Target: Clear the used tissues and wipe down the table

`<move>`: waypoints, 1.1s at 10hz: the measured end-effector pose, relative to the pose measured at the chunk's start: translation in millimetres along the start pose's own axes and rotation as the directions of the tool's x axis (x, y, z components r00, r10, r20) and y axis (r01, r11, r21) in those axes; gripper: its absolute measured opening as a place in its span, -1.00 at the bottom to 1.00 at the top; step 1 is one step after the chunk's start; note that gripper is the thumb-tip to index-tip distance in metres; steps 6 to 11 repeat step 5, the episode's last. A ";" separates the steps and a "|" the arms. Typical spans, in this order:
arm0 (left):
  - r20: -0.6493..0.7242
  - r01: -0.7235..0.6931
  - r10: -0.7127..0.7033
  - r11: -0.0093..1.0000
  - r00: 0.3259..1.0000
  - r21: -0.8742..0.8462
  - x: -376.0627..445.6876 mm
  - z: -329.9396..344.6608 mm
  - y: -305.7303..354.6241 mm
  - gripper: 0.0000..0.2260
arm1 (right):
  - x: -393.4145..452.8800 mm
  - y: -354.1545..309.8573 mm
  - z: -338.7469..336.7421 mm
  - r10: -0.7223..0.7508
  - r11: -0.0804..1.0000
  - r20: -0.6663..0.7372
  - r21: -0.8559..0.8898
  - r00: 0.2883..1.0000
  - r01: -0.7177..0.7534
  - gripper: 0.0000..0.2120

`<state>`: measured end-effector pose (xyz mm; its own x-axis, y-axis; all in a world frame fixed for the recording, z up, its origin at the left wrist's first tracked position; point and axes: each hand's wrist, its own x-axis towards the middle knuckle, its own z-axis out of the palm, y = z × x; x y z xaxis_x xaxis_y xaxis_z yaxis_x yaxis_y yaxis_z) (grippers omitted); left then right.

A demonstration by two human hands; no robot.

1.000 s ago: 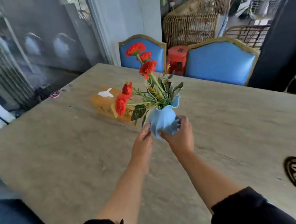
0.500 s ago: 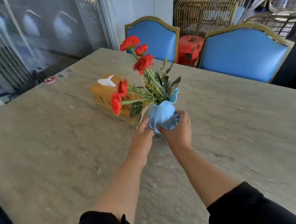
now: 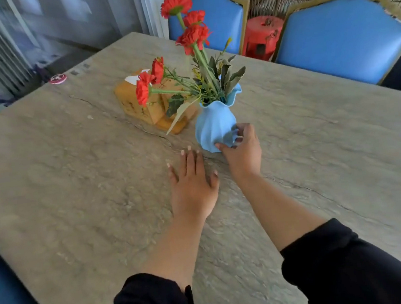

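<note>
Our left hand (image 3: 192,182) has let go of the vase (image 3: 214,128) and now lies flat on the desk (image 3: 73,177).
At mid-frame our right hand (image 3: 241,152) pinches a blue cloth (image 3: 230,137) against the vase's lower side; the left hand, fingers spread, sits just lower left. The vase holds red flowers (image 3: 192,36). Behind it, upper centre, the tissue box (image 3: 137,101) shows a white tissue (image 3: 132,79).

We are reading no legible text: markings on the wooden tissue box (image 3: 139,101) and the red round disc (image 3: 58,78) are appearing too blurred.
</note>
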<state>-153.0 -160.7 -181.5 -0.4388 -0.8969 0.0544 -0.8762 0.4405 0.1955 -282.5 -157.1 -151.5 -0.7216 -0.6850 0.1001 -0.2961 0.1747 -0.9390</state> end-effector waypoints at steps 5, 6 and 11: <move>0.099 -0.011 0.019 0.997 0.995 -0.078 0.9 -8.9 -6.9 -0.42 | -4.7 -9.7 11.8 0.099 0.995 -0.017 0.033 0.995 -0.098 -0.44; 0.099 -0.011 0.019 0.997 0.995 -0.078 0.9 -8.9 -6.9 -0.42 | -4.7 -9.7 11.8 0.099 0.995 -0.017 0.033 0.995 -0.098 -0.44; 0.099 -0.011 0.019 0.997 0.995 -0.078 0.9 -8.9 -6.9 -0.42 | -4.7 -9.7 11.8 0.099 0.995 -0.017 0.033 0.995 -0.098 -0.44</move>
